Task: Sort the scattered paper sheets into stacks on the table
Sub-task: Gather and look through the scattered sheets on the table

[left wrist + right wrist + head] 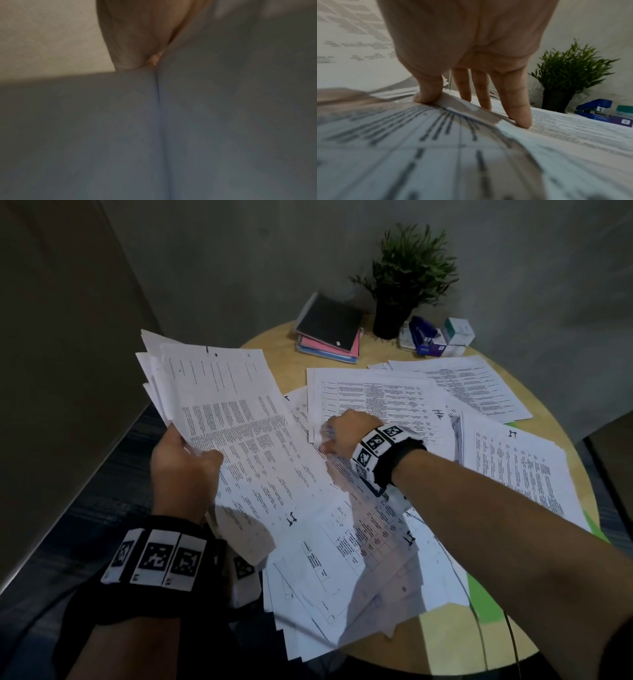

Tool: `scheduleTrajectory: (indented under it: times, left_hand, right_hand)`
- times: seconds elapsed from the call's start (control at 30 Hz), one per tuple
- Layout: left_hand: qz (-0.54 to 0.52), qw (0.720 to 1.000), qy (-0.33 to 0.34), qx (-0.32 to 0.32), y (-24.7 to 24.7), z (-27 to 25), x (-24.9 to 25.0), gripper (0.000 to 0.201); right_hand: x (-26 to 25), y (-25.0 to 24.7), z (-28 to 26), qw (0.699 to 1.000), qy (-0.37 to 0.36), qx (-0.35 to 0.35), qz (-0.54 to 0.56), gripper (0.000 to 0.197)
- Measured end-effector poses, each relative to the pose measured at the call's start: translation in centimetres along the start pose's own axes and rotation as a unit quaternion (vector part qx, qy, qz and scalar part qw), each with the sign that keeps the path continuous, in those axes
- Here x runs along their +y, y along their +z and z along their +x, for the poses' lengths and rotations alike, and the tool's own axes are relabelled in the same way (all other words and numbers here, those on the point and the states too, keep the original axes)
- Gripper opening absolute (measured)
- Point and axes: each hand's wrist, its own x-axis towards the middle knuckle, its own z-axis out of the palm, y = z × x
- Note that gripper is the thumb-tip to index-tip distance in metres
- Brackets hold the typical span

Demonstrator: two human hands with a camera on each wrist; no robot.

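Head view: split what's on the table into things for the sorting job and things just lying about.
For the job:
- left hand gripping a held sheaf
- right hand fingering the table sheets
- loose pile
- right stack
- far stack

Lying about:
- notebooks
- potted plant
- blue stapler
- small boxes
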Motion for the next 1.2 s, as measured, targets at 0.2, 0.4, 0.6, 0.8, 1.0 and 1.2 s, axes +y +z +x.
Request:
scheduleTrajectory:
  times: [0.2,0.4,0.6,0.8,1.0,1.2]
  left_hand:
    - [0.002,1.0,0.005,0.002,0.0,0.2,-0.3,0.035]
    - [-0.068,0.996,0.063,-0.014,-0.1,-0.9,1.1,0.091]
    - [-0.048,0.994,0.097,-0.009,0.6,-1.5,1.7,0.09]
    - [0.041,0.983,0.178,0.001,2.5,-3.7,5.5,0.051]
    - [0.047,0.953,0.26,-0.148,4.9,-7.7,9.2,0.06]
    - [0.026,0.952,0.256,-0.167,8.3,-11.0,9.9,0.06]
  right_hand:
    - [-0.6,-0.9,0.2,0.999,0.011,-0.004,-0.034,0.025]
    - [0.6,-2.6,-0.8,0.986,0.066,0.104,0.116,0.021]
    - [-0.2,-6.0,-5.3,0.944,0.037,0.203,0.257,0.024]
    - [-2.3,-9.6,-11.3,0.868,0.005,0.293,0.4,0.031]
    - [-2.3,-10.6,-15.8,0.819,0.009,0.314,0.48,0.021]
    - [-0.6,-9.9,-19.1,0.78,-0.003,0.274,0.563,0.011]
